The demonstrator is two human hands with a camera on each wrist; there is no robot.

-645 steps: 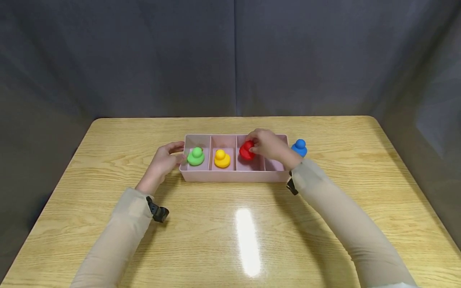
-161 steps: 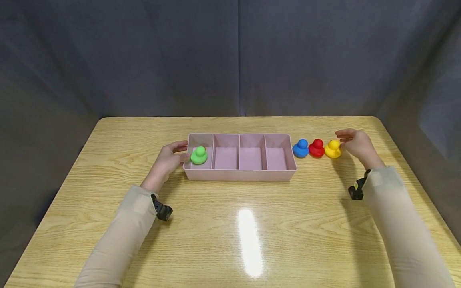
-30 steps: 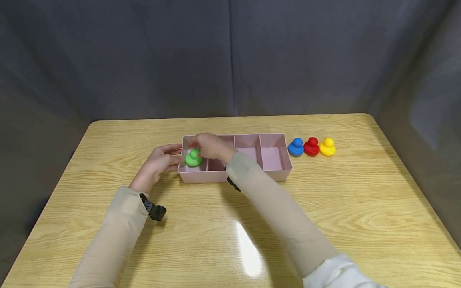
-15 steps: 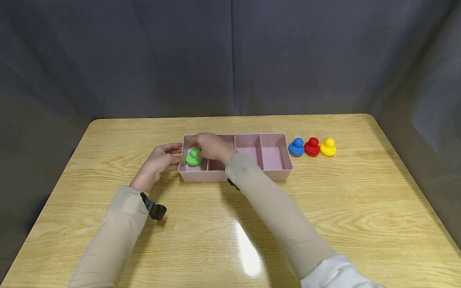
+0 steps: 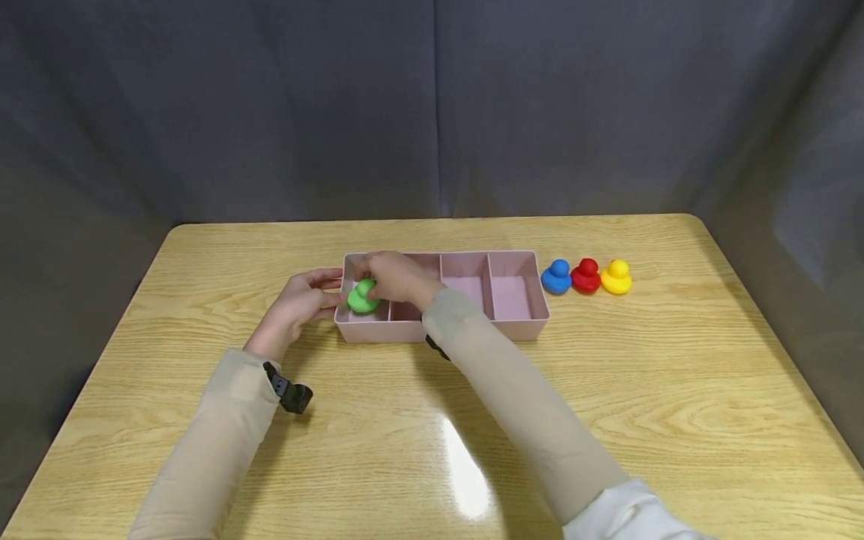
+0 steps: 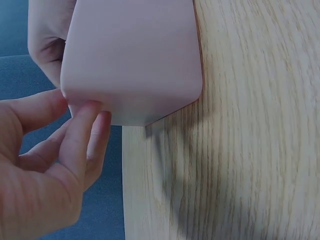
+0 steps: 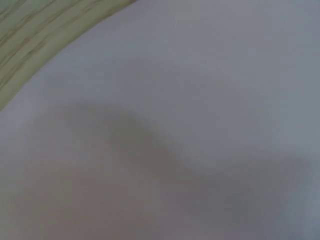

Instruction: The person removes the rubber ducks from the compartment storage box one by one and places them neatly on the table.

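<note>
My left hand (image 5: 297, 304) sits nearest me on the table (image 5: 432, 420), its fingertips (image 6: 92, 112) pressed lightly against the left end wall of the pink tray (image 5: 520, 326) to steady it — fingers fairly straight, gripping nothing. Just beyond, my right hand (image 5: 394, 276) reaches across into the tray's leftmost compartment, fingers curled round the green duck (image 5: 361, 298), which looks slightly tilted. The right wrist view is only blur, so I judge the grip from above. To do this well, I think I should hold the duck at its body rather than its head, lift straight up until it clears the wall, and keep my left fingertips firm so the tray doesn't slide. Towards the far right edge, the blue duck (image 5: 556, 277), red duck (image 5: 586, 276) and yellow duck (image 5: 616, 277) stand in a row beside the tray.
</note>
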